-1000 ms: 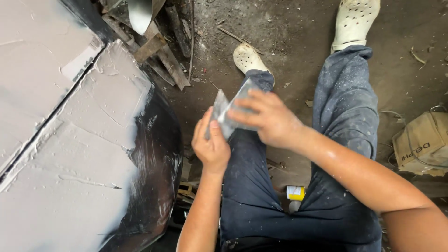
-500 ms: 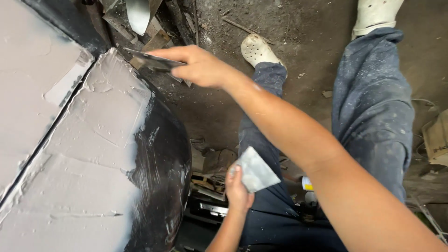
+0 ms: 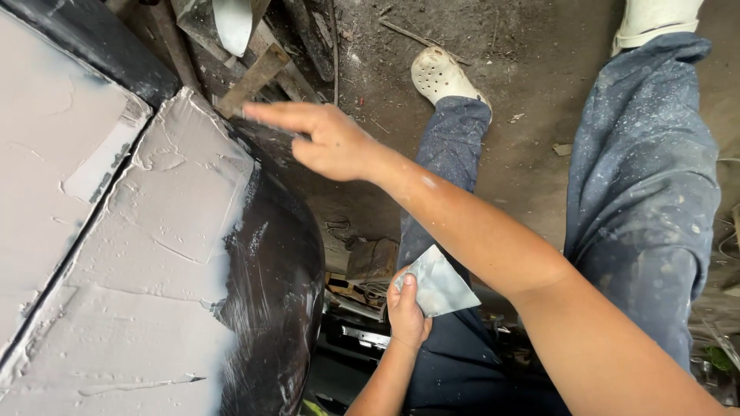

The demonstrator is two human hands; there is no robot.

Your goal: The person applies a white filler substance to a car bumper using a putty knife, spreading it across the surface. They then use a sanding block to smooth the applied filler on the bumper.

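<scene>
Head view, looking down past my knees: my right hand [image 3: 331, 142] reaches out toward eleven o'clock, fingers stretched flat and close together, the index tip at the upper edge of the car panel [image 3: 154, 254]. Whether a thin blade lies under those fingers I cannot tell; a dark edge shows just below the fingertips, but it blurs into the shadow.

Most of the panel is coated in pale grey filler [image 3: 177, 200], laid on thick and uneven, with ridges, drag lines and small pits across it. At its three o'clock side the filler gives way to bare glossy black paint that curves down and away, dusted with a whitish haze where the two meet. A dark seam runs diagonally through the filler from twelve o'clock down to eight o'clock, with another filled panel [image 3: 54, 146] beyond it.

My left hand [image 3: 407, 312] sits low at six o'clock, closed on a thin grey metal sheet [image 3: 439, 283], thumb pressed on its near corner, the sheet angled up toward two o'clock. Its surface is smeared and dull.

Beneath are my paint-speckled blue trousers [image 3: 655, 192] and a pale perforated clog [image 3: 443, 77] at twelve o'clock on the dirt floor [image 3: 532, 92]. Scrap wood and metal [image 3: 254, 46] lie heaped at eleven o'clock.
</scene>
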